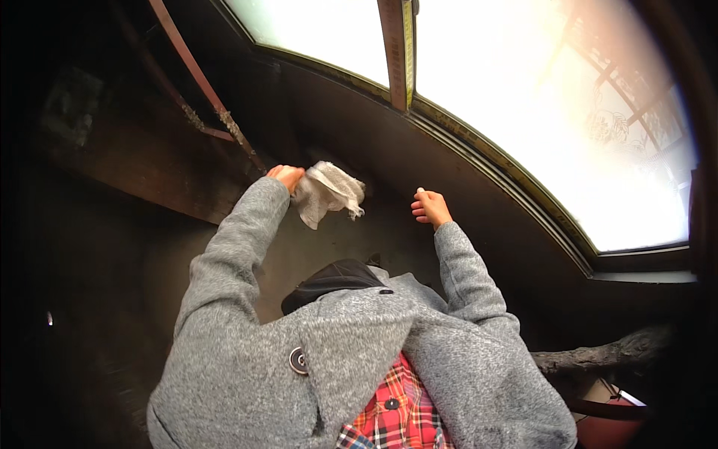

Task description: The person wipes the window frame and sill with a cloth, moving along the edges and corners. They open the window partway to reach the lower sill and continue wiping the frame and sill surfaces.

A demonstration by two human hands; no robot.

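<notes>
My left hand (288,176) is closed on a crumpled whitish cloth (327,191), which hangs out to the right of the fingers with a frayed lower edge. Off to the right, my right hand (429,207) is held up with its fingers curled in. Something small and pale shows at its thumb tip; whether that is the nail or a held thing is unclear. The cloth and the right hand are well apart. Grey coat sleeves cover both of my arms.
Bright window panes (523,112) fill the upper right, with a rusty upright bar (395,52) between them. A reddish metal rail (196,71) slants down near my left hand. A rough branch (606,355) lies at the lower right. Dark wall lies below the sill.
</notes>
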